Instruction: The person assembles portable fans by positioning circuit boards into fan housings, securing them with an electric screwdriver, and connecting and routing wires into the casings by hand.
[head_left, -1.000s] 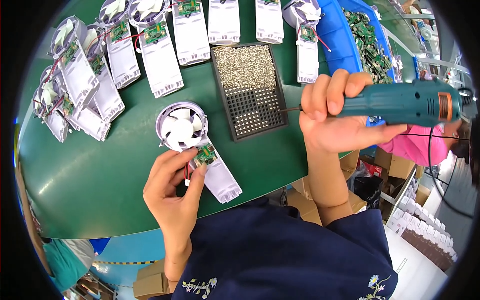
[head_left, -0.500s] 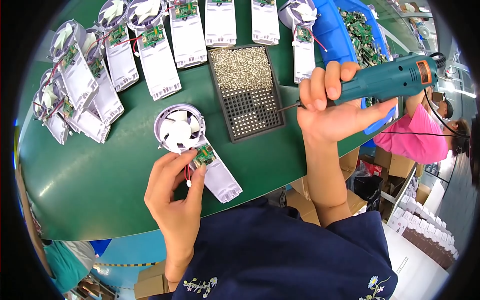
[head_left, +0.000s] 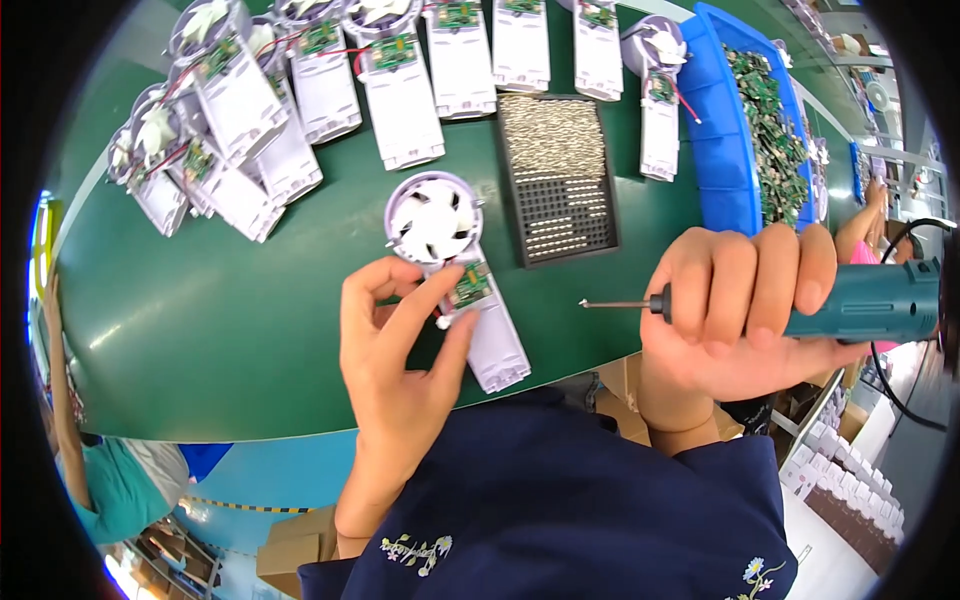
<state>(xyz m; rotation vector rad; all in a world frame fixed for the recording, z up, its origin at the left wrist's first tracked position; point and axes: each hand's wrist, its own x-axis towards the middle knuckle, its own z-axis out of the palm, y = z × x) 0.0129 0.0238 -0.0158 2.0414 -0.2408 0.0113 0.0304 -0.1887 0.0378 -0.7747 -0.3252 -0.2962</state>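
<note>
My left hand [head_left: 405, 345] pinches a small green circuit board [head_left: 470, 284] between thumb and fingers. The board lies on a white plastic fan housing [head_left: 503, 345], which rests on the table with its round end and white fan blades [head_left: 435, 220] away from me. A small white connector [head_left: 443, 322] shows beside my fingers. My right hand [head_left: 745, 300] is wrapped round a teal electric screwdriver [head_left: 865, 303], held level above the table. Its bit [head_left: 615, 304] points left toward the housing, apart from it, with a tiny screw [head_left: 584, 303] at the tip.
A black tray [head_left: 563, 225] of small screws, some standing in its holes, lies beyond the bit. Several similar fan housings [head_left: 400, 115] line the far side. A blue bin [head_left: 722, 130] of circuit boards stands at right. Another person's arm [head_left: 62, 380] is at far left.
My right hand has brought the screwdriver from the screw tray toward me, and a screw now shows on its tip. My left hand stays at the board. The whole view has shifted.
</note>
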